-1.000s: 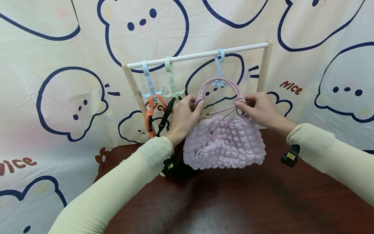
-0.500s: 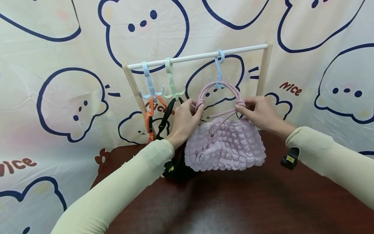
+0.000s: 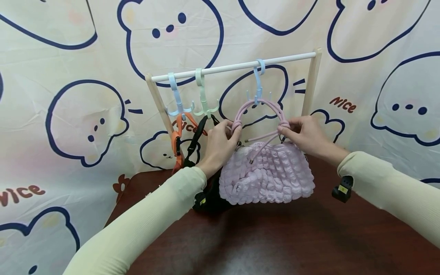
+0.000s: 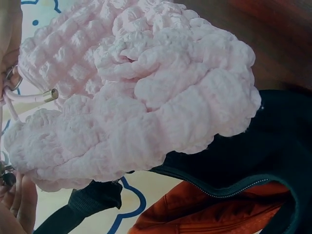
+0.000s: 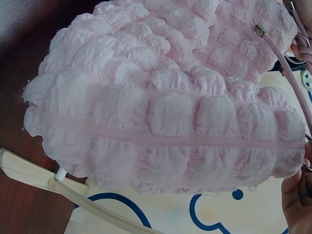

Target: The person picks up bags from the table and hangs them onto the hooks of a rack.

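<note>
A puffy pink handbag (image 3: 266, 175) hangs from its looped cord handle (image 3: 271, 105). My left hand (image 3: 220, 147) pinches the handle's left knot, and my right hand (image 3: 309, 135) pinches the right knot. The top of the handle meets the prongs of a blue hook (image 3: 258, 89); one prong shows in front of the cord. In the left wrist view the bag (image 4: 146, 97) fills most of the frame, with only parts of my fingers at the left edge. Its seamed side (image 5: 170, 122) shows in the right wrist view, where a metal-tipped cord end (image 5: 261, 31) dangles.
A white rod (image 3: 227, 68) on wooden posts carries another blue hook (image 3: 177, 97) with an orange strap (image 3: 176, 145) and a green hook (image 3: 203, 95) with a black strap (image 3: 196, 135). A black bag (image 4: 287, 126) hangs behind my left wrist. Below is a dark red table (image 3: 275, 244).
Both hands and the pink handbag have come down slightly. The top of the handle has dropped from above the hook's prongs to their level.
</note>
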A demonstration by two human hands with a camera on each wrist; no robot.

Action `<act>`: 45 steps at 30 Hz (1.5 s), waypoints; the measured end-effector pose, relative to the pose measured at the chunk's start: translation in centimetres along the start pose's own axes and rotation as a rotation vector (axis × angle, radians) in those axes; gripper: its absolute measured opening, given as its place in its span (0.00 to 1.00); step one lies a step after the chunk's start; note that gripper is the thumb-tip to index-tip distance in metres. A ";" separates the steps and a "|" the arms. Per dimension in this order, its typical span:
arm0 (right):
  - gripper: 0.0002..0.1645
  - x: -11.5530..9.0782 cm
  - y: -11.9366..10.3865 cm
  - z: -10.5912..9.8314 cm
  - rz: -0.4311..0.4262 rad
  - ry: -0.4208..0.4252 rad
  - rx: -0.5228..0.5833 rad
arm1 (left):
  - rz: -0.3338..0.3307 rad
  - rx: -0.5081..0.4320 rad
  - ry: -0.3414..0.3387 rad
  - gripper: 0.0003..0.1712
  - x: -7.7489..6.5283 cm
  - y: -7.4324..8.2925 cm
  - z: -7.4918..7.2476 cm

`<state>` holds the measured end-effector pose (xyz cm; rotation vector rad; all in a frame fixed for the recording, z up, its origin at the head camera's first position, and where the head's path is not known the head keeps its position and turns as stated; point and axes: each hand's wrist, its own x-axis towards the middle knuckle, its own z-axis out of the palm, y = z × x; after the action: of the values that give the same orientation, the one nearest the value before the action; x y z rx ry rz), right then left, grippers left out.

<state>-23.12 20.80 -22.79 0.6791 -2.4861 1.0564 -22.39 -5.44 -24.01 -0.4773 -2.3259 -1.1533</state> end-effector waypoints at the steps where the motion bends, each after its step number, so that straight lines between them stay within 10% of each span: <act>1: 0.14 0.0 0.1 0.0 -0.001 0.001 -0.001 | -0.001 -0.002 -0.002 0.14 0.0 0.0 0.1; 45: 0.13 -0.5 1.9 0.4 0.020 -0.072 -0.044 | 0.019 0.009 -0.079 0.11 -1.2 -1.2 1.5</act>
<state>-23.88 21.77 -24.41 0.6920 -2.5743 0.9981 -22.41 -5.05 -26.20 -0.5498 -2.3869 -1.1341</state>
